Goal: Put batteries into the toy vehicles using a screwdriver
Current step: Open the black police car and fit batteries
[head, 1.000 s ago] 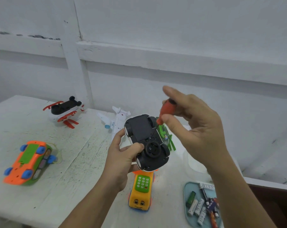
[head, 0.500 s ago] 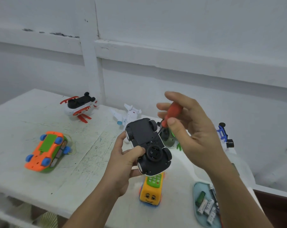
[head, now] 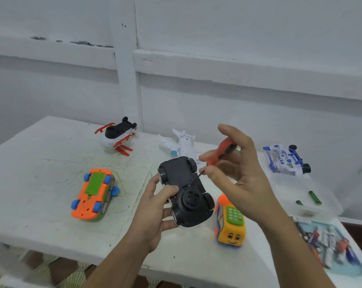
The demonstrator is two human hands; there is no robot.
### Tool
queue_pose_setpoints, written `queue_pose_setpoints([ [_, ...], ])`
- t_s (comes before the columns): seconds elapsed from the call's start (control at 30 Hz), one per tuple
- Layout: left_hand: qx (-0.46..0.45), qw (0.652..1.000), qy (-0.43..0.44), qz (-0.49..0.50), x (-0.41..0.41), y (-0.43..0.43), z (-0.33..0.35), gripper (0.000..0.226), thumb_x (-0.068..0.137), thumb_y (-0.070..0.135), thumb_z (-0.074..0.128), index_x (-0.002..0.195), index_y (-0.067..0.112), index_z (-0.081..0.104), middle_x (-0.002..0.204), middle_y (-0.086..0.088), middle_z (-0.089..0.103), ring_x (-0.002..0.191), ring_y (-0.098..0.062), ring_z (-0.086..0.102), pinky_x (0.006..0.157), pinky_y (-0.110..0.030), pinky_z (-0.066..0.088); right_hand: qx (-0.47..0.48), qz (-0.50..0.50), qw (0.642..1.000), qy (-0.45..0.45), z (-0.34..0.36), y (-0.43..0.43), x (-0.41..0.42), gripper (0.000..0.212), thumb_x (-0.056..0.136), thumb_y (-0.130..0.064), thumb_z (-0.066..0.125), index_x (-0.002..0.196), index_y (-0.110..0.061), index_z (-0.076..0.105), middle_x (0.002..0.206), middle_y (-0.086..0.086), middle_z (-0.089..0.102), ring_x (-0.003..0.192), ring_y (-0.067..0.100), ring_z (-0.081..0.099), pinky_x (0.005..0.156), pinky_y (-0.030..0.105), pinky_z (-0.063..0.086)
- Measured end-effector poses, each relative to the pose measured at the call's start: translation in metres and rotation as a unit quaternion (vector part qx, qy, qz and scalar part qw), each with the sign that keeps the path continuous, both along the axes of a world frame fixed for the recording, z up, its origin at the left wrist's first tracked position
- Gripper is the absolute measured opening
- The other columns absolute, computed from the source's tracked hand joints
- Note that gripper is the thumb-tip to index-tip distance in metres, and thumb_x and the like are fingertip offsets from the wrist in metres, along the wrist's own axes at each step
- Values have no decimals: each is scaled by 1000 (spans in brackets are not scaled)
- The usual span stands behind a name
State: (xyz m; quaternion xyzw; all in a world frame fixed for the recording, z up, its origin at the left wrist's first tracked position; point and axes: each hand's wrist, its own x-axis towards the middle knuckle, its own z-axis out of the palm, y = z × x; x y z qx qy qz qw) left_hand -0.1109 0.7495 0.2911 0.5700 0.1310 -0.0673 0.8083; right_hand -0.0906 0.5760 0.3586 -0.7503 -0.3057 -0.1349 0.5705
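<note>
At the near right edge of the counter (head: 41, 154), batteries (head: 329, 244) wait in a blue tray (head: 350, 270). Above the counter, the left hand (head: 155, 206) grips the black toy car (head: 186, 192) wheels-up, thumb curled over its underside. Just beyond, the right hand (head: 244, 177) pinches the red screwdriver (head: 224, 151) low on its handle, shaft slanting down to the car's underside. Best done with the tip seated squarely in the screw, pressure along the shaft, and the car held steady during each twist

no text can be read: the keypad (head: 235, 215) on the yellow toy bus (head: 231, 232) and the labels on the batteries (head: 328, 243) are too blurred.
</note>
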Motion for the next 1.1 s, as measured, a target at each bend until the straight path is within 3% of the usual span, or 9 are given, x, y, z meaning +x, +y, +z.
queue_pose_setpoints([
  [0.07,2,1000,3,-7,-4,9,-4,34,93,17,56,121,35,58,88,-5,70,66,-22,67,60,-36,57,1,-16,1000,22,-7,8,-5,82,86,4,67,125,-59,33,96,-17,56,95,19,69,82,31,56],
  [0.2,6,1000,14,-13,-11,23,-13,33,94,16,54,123,31,57,84,-3,69,60,-19,67,52,-31,52,96,-63,989,88,-25,19,-10,78,85,12,63,121,-52,36,101,21,56,80,29,72,78,43,59],
  [0.3,6,1000,21,-17,-16,32,-19,33,94,16,54,124,30,57,82,-3,70,58,-19,67,49,-30,51,194,-99,966,136,-41,26,-13,75,84,13,64,123,-44,36,103,32,54,79,43,68,74,44,60],
  [0.4,4,999,27,-17,-20,40,-24,34,94,15,54,125,30,56,88,-8,69,60,-21,67,49,-30,51,241,-101,945,196,-60,38,-22,78,81,20,61,121,-40,33,88,25,58,73,48,67,76,48,59],
  [0.57,7,999,34,-10,-23,48,-33,39,93,15,55,130,28,53,93,-11,68,62,-25,66,50,-32,52,256,-106,934,226,-78,56,-34,73,83,22,56,119,-35,28,83,22,60,72,39,70,71,35,58],
  [0.73,-12,999,38,-10,-26,53,-37,35,95,17,54,128,27,54,91,-6,74,67,-29,69,49,-31,51,264,-112,936,203,-82,66,-38,66,83,25,53,108,-29,26,86,25,56,69,38,70,72,36,59],
  [0.9,-19,999,29,-6,-26,56,-38,32,97,18,54,127,28,54,93,-7,76,71,-29,73,48,-29,52,273,-147,938,158,-89,79,-39,66,80,29,53,105,-24,23,80,-5,66,71,23,71,80,56,57],
  [1.0,-19,999,26,-7,-26,57,-38,31,97,19,54,127,27,54,97,-8,76,70,-27,73,49,-29,52,271,-163,938,140,-92,85,-38,66,79,30,54,103,-23,23,79,-3,69,72,17,71,85,61,53],
  [1.1,-19,1000,25,2,-24,57,-37,30,97,19,54,126,26,55,97,-8,76,67,-24,72,47,-27,51,276,-174,937,126,-94,88,-36,65,79,29,55,101,-24,23,77,1,68,74,15,71,84,50,57],
])
